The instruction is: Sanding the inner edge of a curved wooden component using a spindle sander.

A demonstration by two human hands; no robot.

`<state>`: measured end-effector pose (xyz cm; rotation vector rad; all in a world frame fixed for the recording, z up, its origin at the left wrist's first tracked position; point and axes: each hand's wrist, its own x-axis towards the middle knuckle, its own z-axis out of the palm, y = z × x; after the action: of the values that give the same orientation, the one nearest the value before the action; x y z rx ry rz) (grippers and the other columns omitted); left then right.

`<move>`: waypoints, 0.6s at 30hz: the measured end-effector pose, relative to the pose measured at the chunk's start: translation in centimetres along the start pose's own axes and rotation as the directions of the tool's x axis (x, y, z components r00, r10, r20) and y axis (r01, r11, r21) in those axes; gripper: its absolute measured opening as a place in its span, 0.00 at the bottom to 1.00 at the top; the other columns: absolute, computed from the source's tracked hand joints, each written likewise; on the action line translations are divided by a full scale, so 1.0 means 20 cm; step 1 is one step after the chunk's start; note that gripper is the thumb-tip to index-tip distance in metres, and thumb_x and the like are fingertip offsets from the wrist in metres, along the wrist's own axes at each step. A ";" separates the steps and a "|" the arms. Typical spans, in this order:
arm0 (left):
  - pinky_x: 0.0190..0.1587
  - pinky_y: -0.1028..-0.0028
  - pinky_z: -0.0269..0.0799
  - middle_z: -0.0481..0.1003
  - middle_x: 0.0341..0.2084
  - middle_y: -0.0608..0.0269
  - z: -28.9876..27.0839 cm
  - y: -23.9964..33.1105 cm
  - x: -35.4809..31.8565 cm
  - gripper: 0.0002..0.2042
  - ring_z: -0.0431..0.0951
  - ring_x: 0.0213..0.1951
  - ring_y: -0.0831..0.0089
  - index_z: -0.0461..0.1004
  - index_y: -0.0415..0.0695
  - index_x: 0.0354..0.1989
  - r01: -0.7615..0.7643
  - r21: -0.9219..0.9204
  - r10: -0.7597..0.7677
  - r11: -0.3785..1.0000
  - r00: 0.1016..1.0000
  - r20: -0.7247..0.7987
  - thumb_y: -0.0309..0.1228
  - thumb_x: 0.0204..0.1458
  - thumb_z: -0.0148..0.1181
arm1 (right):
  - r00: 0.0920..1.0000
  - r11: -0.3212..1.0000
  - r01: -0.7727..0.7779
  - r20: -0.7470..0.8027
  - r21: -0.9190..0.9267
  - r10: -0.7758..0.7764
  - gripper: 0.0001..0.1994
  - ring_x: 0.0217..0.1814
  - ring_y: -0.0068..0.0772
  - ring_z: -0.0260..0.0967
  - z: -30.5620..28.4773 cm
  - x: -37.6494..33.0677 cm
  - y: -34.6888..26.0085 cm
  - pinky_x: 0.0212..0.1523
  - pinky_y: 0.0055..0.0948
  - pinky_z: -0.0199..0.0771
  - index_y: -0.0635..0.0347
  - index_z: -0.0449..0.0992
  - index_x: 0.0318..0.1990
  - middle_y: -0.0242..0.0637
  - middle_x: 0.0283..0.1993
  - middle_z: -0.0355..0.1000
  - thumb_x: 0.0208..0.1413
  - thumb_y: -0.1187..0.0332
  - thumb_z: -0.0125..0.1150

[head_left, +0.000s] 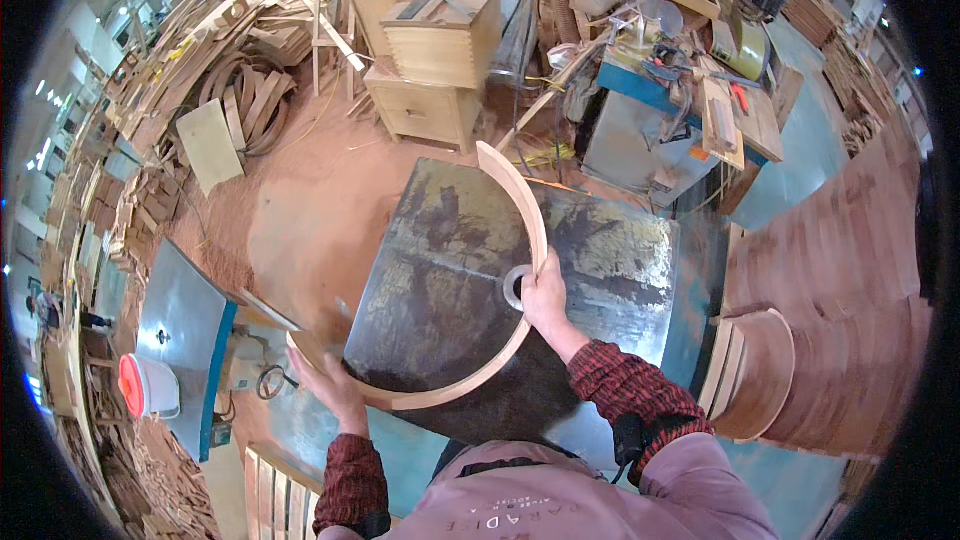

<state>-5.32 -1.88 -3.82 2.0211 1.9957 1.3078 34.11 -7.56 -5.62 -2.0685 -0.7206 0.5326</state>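
A pale curved wooden strip [425, 399], bent into a wide arc, is in both my hands above a dark metal machine table [430, 240]. My left hand [332, 388] is closed around it near its left end, slightly blurred. Farther along the arc, my right hand [545, 297] grips it beside a round metal ring [513, 289] set on the tabletop. The far end of the strip curves away past the table's far edge. My right fingers and palm partly hide the ring and the wood.
A wooden cabinet [425, 115] stands beyond the table. At the left, a white bucket with a red lid [150, 386] sits on a metal machine top [180, 325]. Large curved wooden panels [820, 310] are stacked at the right. A machine with hoses [650, 130] is at the far right.
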 end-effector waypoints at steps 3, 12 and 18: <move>0.73 0.48 0.58 0.66 0.68 0.37 -0.06 0.21 -0.13 0.31 0.64 0.71 0.41 0.61 0.32 0.72 -0.249 -0.157 0.288 0.956 0.902 0.323 0.27 0.59 0.62 | 0.997 1.000 0.023 0.073 0.013 -0.023 0.33 0.62 0.65 0.72 -0.03 -0.06 -0.02 0.62 0.51 0.72 0.69 0.55 0.73 0.65 0.63 0.69 0.62 0.70 0.54; 0.35 0.56 0.82 0.81 0.33 0.49 -0.04 0.81 -0.48 0.20 0.85 0.34 0.52 0.72 0.36 0.50 -0.337 -0.317 0.436 0.886 0.377 0.817 0.41 0.60 0.65 | 0.991 0.998 0.046 0.130 -0.033 -0.041 0.32 0.58 0.66 0.74 -0.07 -0.21 -0.04 0.58 0.53 0.73 0.64 0.55 0.73 0.63 0.59 0.71 0.63 0.64 0.56; 0.32 0.55 0.81 0.81 0.30 0.53 -0.03 0.79 -0.50 0.15 0.85 0.31 0.54 0.73 0.42 0.41 -0.320 -0.238 0.346 0.917 0.343 0.873 0.42 0.62 0.62 | 0.979 0.991 0.131 0.154 0.019 -0.132 0.36 0.70 0.62 0.67 -0.03 0.14 0.01 0.70 0.47 0.66 0.67 0.55 0.76 0.62 0.67 0.67 0.68 0.53 0.54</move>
<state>8.97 -13.40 -0.03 2.3792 1.0300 0.0154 36.70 -6.10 -5.66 -1.9699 -0.9371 0.6246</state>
